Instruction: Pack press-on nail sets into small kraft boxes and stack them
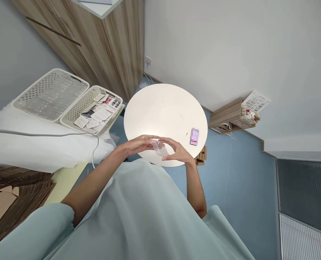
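A: What is being held, and where?

B: A thin, glossy piece of clear plastic (161,148) is held up, seen against the near part of the smooth, round white surface (163,112).

A: How is it held?

B: It is pinched at its left side by the left grip (137,145), the fingers laid nearly straight. By the right grip (180,151) it is spanned, thumb and fingertips bent into a C.

A: And around it?

B: A flat, rectangular phone (194,137) is laid toward the right rim. Off to the left, small paper cards (101,113) are heaped in a perforated white basket (73,110).
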